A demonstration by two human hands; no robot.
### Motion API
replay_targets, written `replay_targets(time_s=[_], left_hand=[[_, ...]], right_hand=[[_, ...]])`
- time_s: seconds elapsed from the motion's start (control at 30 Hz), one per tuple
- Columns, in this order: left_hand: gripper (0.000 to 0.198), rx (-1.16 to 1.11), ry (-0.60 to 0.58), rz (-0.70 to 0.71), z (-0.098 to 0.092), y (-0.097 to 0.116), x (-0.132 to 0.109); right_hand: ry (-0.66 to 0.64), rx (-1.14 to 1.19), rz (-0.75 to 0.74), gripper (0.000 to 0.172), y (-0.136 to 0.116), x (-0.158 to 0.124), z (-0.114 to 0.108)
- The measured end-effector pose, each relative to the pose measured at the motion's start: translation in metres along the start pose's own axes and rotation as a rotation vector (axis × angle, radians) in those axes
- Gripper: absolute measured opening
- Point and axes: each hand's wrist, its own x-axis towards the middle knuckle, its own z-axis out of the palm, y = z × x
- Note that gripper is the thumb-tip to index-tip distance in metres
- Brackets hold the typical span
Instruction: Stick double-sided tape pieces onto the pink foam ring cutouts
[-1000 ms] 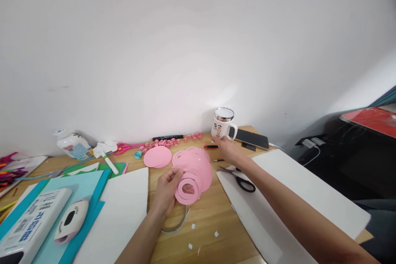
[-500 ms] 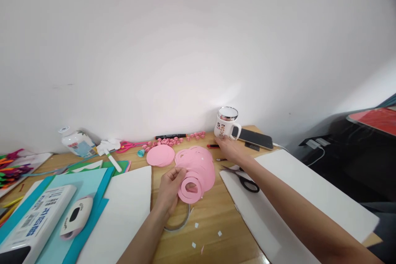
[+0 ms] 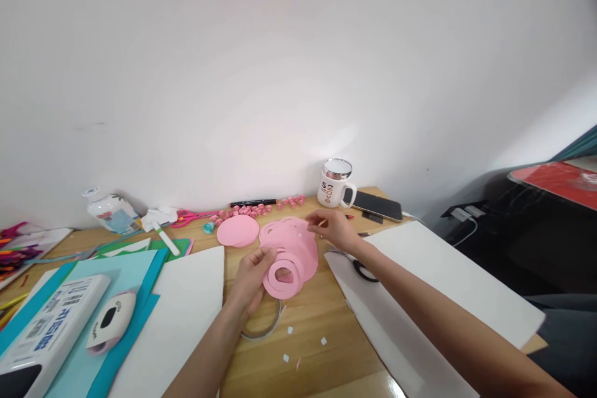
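My left hand [image 3: 252, 277] pinches the left edge of a pink paper ring [image 3: 275, 285] with a hole in its middle. Behind the ring lie more overlapping pink paper pieces [image 3: 305, 255], some with cut-out holes. At the upper right edge of these pieces is my right hand [image 3: 334, 228], thumb and fingertips drawn together; whatever is between them is too small to make out. Pink paper discs [image 3: 237, 231] are stacked just to the left. Under my left wrist a roll of tape [image 3: 270, 331] is partly hidden. Black-handled scissors [image 3: 364, 272] lie partly beneath my right forearm.
A white mug [image 3: 329, 191] and a phone [image 3: 375, 205] stand near the wall. Small pink curls [image 3: 254, 211] lie beside a black marker [image 3: 252, 203]. White boards [image 3: 448, 267] flank the work area. On the left are a white box [image 3: 53, 329], a bottle [image 3: 109, 211] and coloured sheets [image 3: 133, 267].
My right hand has come away from beside the mug, moving left and toward me to the pink pieces' edge. My left hand keeps its pinch on the ring. The view has shifted slightly.
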Motion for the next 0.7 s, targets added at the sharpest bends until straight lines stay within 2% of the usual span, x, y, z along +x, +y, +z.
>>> replay_targets(time_s=[0.1, 0.23, 0.33, 0.5, 0.7], left_hand=[[0.034, -0.017, -0.05, -0.046, -0.002, 0.001, 0.001], [0.033, -0.03, -0.076, -0.079, -0.005, 0.0, 0.003], [0.034, -0.026, -0.081, -0.085, -0.006, 0.0, 0.004], [0.035, -0.008, -0.09, -0.088, -0.007, 0.001, 0.004], [0.034, -0.014, -0.097, -0.094, -0.004, 0.002, 0.002]], right_hand=[[-0.09, -0.057, -0.035, 0.009, -0.006, 0.001, 0.007], [-0.241, -0.301, -0.047, 0.013, -0.015, 0.01, 0.01], [-0.301, -0.355, -0.019, 0.011, -0.019, 0.016, 0.013], [-0.323, -0.381, 0.006, 0.009, -0.015, 0.02, 0.019], [-0.239, -0.368, -0.003, 0.019, -0.019, 0.026, 0.019]])
